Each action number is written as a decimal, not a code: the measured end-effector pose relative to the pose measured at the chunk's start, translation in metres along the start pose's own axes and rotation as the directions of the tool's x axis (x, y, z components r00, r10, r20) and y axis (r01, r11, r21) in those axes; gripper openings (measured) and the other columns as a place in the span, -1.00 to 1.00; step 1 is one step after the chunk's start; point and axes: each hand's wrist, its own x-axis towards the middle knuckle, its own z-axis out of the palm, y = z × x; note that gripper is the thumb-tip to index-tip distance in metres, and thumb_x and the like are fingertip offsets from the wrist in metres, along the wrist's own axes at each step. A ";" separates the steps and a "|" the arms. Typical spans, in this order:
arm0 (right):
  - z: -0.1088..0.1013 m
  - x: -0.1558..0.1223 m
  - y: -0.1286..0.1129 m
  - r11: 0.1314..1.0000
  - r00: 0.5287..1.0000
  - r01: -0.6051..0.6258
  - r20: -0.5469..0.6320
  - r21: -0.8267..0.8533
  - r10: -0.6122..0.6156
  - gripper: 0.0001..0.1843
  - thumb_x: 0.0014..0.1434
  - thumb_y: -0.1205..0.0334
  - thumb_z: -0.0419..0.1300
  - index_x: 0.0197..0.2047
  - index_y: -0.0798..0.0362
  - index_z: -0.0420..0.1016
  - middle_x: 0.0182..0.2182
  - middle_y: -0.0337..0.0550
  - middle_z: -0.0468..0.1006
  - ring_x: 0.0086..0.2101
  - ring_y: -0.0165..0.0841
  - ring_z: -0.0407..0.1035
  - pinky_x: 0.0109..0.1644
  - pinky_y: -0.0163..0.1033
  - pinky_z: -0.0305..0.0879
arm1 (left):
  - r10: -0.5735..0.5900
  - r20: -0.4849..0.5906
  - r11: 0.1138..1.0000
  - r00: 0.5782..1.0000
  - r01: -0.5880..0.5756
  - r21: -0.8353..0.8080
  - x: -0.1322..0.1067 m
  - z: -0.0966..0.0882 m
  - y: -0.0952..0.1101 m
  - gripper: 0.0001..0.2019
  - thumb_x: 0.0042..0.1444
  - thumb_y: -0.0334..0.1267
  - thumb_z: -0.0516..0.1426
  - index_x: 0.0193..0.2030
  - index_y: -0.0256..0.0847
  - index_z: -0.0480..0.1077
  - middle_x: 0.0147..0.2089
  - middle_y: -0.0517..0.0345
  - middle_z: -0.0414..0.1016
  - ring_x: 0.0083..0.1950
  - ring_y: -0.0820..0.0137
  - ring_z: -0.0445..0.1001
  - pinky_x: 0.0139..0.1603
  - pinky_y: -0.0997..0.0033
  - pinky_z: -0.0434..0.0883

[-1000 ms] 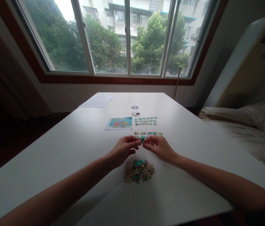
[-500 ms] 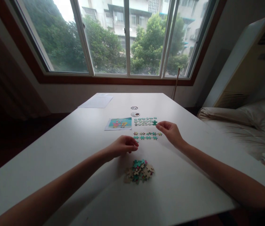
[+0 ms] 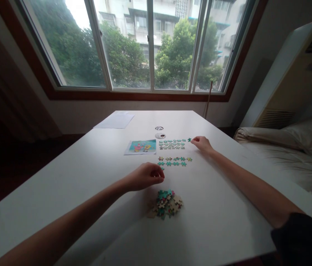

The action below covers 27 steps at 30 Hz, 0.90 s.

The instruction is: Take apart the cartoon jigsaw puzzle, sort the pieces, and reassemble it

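Note:
My right hand point(image 3: 202, 144) pinches a green jigsaw piece point(image 3: 189, 140) at the right end of the farthest row of laid-out pieces point(image 3: 171, 144). My left hand point(image 3: 147, 176) hovers nearer to me, its fingers curled in toward the thumb; whether a piece is inside I cannot see. Just beyond it lie two more rows of green and mixed pieces point(image 3: 175, 163), with one piece partly hidden by the fingers. A heap of jigsaw pieces point(image 3: 167, 204) rests on the white table closest to me, some showing their plain backs.
A cartoon picture sheet point(image 3: 141, 147) lies left of the rows. Two small round items point(image 3: 160, 136) are behind them, and white paper point(image 3: 114, 120) sits at the far left of the table point(image 3: 216, 221). A sofa point(image 3: 283, 147) stands to the right, a window beyond.
My right hand has moved away from me and slightly right with the green piece, to the end of the farthest row. My left hand has shifted only a little.

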 end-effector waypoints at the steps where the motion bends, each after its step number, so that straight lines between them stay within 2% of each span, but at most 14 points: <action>1: 0.002 0.006 0.005 0.999 1.000 -0.028 -0.001 -0.020 0.028 -0.76 -0.04 0.15 0.14 -0.39 0.12 0.52 -0.44 -0.09 0.54 -0.42 -0.37 0.37 -0.39 -0.36 0.17 | 0.003 0.003 1.000 1.000 -0.003 0.015 0.000 0.000 0.000 -0.82 -0.05 -0.23 0.11 -0.35 -0.30 0.43 -0.48 0.18 0.39 -0.44 0.46 0.32 -0.44 0.54 0.23; 4: 0.009 0.020 0.016 0.995 0.997 -0.076 0.022 -0.071 0.078 -0.77 -0.06 0.15 0.15 -0.40 0.12 0.53 -0.46 -0.09 0.54 -0.43 -0.36 0.38 -0.41 -0.36 0.17 | 0.008 0.006 0.999 1.000 -0.008 0.051 0.000 -0.001 0.000 -0.81 -0.04 -0.24 0.10 -0.35 -0.32 0.43 -0.49 0.17 0.39 -0.45 0.46 0.31 -0.45 0.54 0.23; 8: 0.018 0.033 0.024 0.988 0.996 -0.080 0.030 -0.131 0.084 -0.72 -0.10 0.15 0.18 -0.31 0.12 0.52 -0.38 -0.07 0.54 -0.37 -0.34 0.38 -0.36 -0.35 0.19 | 0.005 0.004 0.997 1.000 -0.005 0.082 0.002 -0.002 -0.002 -0.81 -0.04 -0.25 0.09 -0.34 -0.33 0.43 -0.48 0.16 0.39 -0.44 0.46 0.32 -0.44 0.54 0.23; 11: 0.024 0.039 0.024 0.988 0.998 -0.049 0.034 -0.149 0.055 -0.69 -0.07 0.16 0.18 -0.22 0.07 0.50 -0.32 -0.11 0.54 -0.34 -0.37 0.37 -0.29 -0.35 0.21 | 0.000 0.003 0.995 1.000 0.000 0.098 0.003 -0.003 -0.004 -0.80 -0.03 -0.24 0.09 -0.33 -0.33 0.43 -0.47 0.15 0.41 -0.43 0.45 0.33 -0.44 0.54 0.24; 17: 0.035 0.045 0.019 0.988 0.998 -0.017 0.052 -0.155 0.025 -0.76 -0.03 0.15 0.16 -0.26 -0.01 0.53 -0.33 -0.17 0.53 -0.32 -0.37 0.37 -0.26 -0.34 0.21 | 0.001 0.011 0.992 1.000 -0.003 0.124 0.001 -0.005 -0.003 -0.79 -0.02 -0.24 0.08 -0.31 -0.33 0.44 -0.45 0.13 0.42 -0.42 0.45 0.34 -0.43 0.54 0.25; 22: 0.035 0.043 0.014 0.991 1.000 0.002 0.028 -0.133 0.002 -0.72 -0.01 0.15 0.13 -0.23 0.03 0.52 -0.31 -0.13 0.53 -0.33 -0.37 0.37 -0.27 -0.34 0.20 | 0.028 0.037 0.987 0.999 -0.034 0.156 -0.002 -0.005 0.001 -0.83 -0.02 -0.29 0.09 -0.33 -0.31 0.44 -0.47 0.16 0.41 -0.44 0.46 0.34 -0.44 0.56 0.24; 27: 0.026 0.021 -0.002 0.992 0.995 0.098 0.005 -0.082 -0.098 -0.69 0.06 0.17 0.06 -0.17 0.12 0.47 -0.34 -0.09 0.51 -0.38 -0.40 0.34 -0.30 -0.34 0.18 | 0.159 0.118 0.949 0.980 -0.185 0.254 -0.008 0.001 0.006 -0.85 0.03 -0.31 0.08 -0.28 -0.26 0.44 -0.45 0.15 0.43 -0.44 0.47 0.36 -0.41 0.55 0.25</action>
